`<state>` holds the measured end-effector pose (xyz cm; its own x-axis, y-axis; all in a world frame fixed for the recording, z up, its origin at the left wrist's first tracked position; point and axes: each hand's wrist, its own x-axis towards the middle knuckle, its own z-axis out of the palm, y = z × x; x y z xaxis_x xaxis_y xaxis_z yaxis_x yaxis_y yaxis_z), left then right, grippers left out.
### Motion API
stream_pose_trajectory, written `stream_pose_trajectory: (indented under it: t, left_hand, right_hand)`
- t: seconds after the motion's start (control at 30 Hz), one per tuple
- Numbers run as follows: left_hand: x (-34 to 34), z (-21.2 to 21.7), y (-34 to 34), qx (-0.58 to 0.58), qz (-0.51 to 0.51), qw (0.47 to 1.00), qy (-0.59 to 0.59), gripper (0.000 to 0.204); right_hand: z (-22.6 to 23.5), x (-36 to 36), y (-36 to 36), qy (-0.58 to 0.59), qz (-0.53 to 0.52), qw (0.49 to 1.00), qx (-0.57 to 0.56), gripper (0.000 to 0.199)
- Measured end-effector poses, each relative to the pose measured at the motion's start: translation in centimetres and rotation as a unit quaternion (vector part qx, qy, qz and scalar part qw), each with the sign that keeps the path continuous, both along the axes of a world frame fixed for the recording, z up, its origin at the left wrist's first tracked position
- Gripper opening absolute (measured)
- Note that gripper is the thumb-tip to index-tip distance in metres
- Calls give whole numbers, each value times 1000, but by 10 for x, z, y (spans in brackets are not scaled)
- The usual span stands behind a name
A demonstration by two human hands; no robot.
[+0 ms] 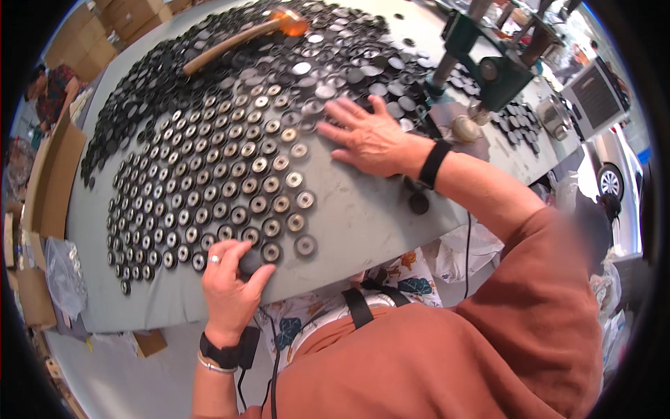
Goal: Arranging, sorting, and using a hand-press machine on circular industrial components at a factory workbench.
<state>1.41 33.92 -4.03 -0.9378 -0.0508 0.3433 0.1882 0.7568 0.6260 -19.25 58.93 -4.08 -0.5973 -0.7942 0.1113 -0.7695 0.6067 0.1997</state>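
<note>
Close to the table's near edge, my left hand (234,283) has its thumb and fingers curled around a dark round cap (250,262). It is beside the front rows of black round parts with metal rings in their middles (259,204). These parts stand in slanting rows on the grey table (352,216). My right hand (368,140) is stretched out with its fingers spread, slightly blurred, at the right end of the rows. Its fingertips are near a large heap of loose black and grey discs (157,87); nothing shows in its grasp.
A hammer (234,46) with a wooden handle and orange head lies on the heap. To the right stands a green hand press (492,70), with more dark discs (518,124) beyond. Cardboard boxes (52,181) line the left side. Another person (56,94) is at far left.
</note>
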Motion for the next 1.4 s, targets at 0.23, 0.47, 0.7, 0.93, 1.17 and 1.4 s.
stream_pose_trajectory:
  t: [0.23, 0.47, 0.7, 0.93, 1.17, 1.4]
  left_hand:
    - [7, 7, -1, 88, 40, 992, -87, 43]
    - [15, 9, 7, 478, -28, 869, -120, 42]
    - [25, 17, 49, 285, -59, 954, -73, 38]
    - [24, 123, 76, 396, -440, 792, -148, 15]
    - [72, 139, 191, 830, -408, 364, 106, 22]
    - [109, 178, 193, 892, -273, 342, -117, 33]
  right_hand:
    - [40, 92, -36, -243, 32, 947, -207, 28]
    - [31, 133, -43, -364, 45, 881, -300, 30]
    - [35, 152, -46, -507, -39, 769, -388, 31]
    - [9, 104, 7, -339, -128, 840, -403, 26]
    - [30, 117, 57, -68, -157, 895, -413, 23]
    - [-9, 143, 119, -78, -232, 863, -442, 14]
